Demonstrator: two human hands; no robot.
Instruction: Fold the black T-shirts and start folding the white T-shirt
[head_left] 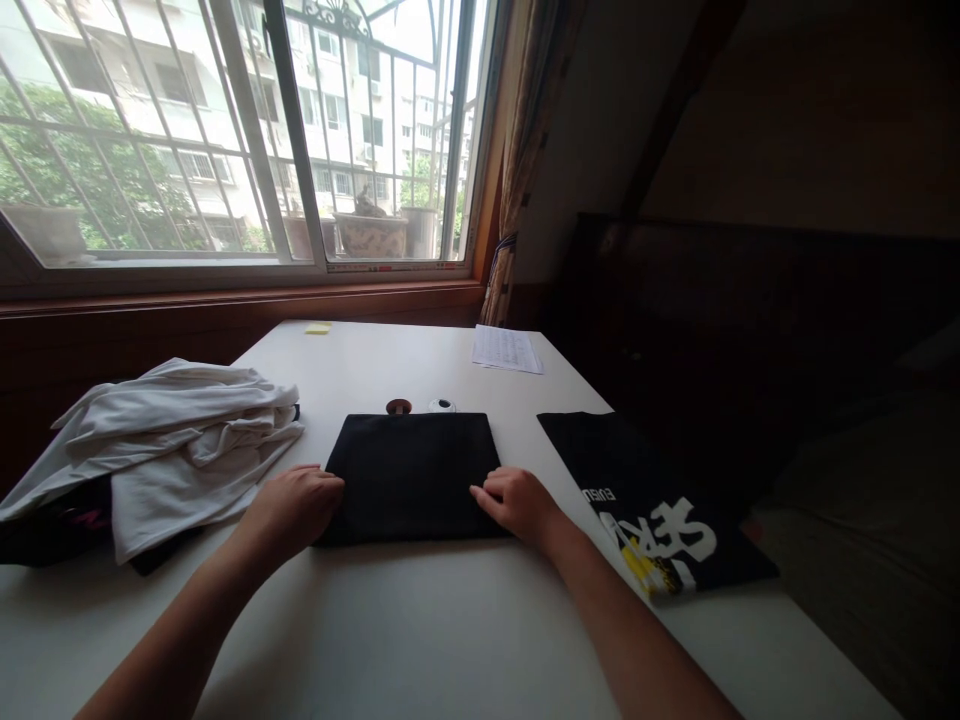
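Observation:
A black garment [416,480], folded into a neat rectangle, lies flat in the middle of the white table [420,630]. My left hand [300,505] is closed on its left edge, fingers curled over the fabric. At the opposite edge, my right hand [517,500] grips the cloth between thumb and fingers. What kind of garment it is cannot be made out from the folded side.
A loose pile of white clothing [187,440] with dark pieces beneath lies left. On the right, a folded black shirt [660,510] with white and yellow print rests by the table edge. Papers [506,348], a yellow note [318,328] and a small white round object [442,405] lie farther back.

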